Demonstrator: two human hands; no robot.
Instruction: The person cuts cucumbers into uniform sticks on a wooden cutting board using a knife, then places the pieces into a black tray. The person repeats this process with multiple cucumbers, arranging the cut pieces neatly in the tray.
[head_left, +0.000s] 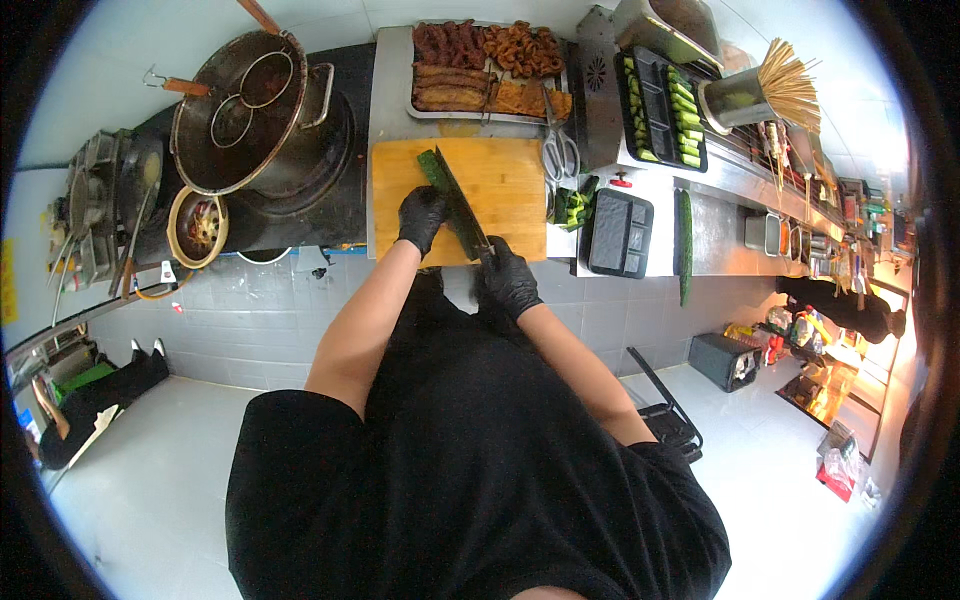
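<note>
My left hand (422, 217), in a black glove, grips a green cucumber (430, 166) that lies slanted on the wooden cutting board (514, 169). My right hand (510, 279), gloved the same way, is closed around the handle of a kitchen knife (463, 201). The long blade runs along the cucumber's right side and points away from me, hiding part of it. Whether the edge has cut in cannot be seen. Right of the board are cucumber pieces (576, 204) and a black compartment tray (619, 232).
A metal tray of cooked meats (450, 46) sits behind the board, with scissors (559, 150) at its corner. On the left stands a large pot (247, 120). A whole cucumber (684, 240) overhangs the right counter edge. Beyond are a tray of cucumber pieces (651, 105) and skewers (787, 79).
</note>
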